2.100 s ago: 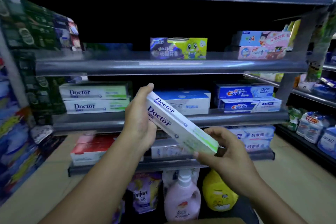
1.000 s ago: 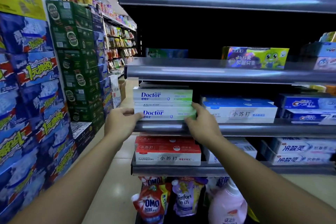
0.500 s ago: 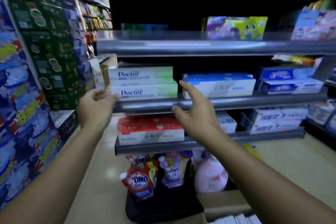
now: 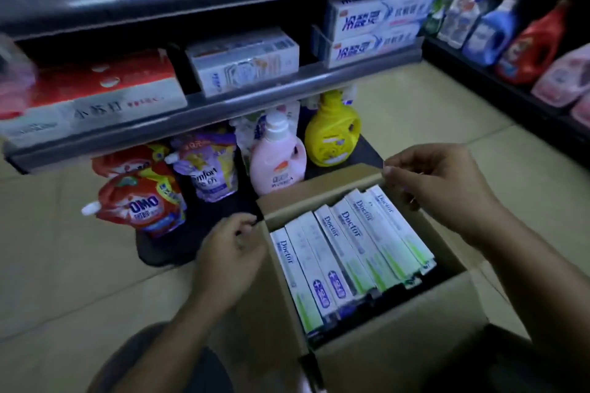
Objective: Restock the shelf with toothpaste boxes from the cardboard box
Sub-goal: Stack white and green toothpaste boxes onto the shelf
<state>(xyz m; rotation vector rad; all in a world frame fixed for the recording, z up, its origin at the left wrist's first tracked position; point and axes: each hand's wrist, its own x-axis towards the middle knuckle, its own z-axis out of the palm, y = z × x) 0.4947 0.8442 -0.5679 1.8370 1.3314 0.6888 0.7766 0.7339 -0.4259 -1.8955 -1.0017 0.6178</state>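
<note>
Restock unfinished, I judge: a row of toothpaste boxes [image 4: 348, 252] lies in the cardboard box [image 4: 399, 344] below the shelf [image 4: 223, 100], my left grip [image 4: 233, 242] and right grip [image 4: 443, 182] curled at its rim, whether pinching I cannot tell.

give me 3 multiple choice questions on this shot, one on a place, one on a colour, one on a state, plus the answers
1. Where is the yellow bottle?
A. right of the pink bottle
B. on the floor tiles
C. on the top shelf

2. What colour is the OMO pouch?
A. green
B. red
C. black

3. The carton is:
A. taped shut
B. open and empty
C. open, holding toothpaste boxes

Answers: 1 A, they stand side by side; 2 B, its body is red; 3 C, Doctor boxes fill it in a row.
</note>
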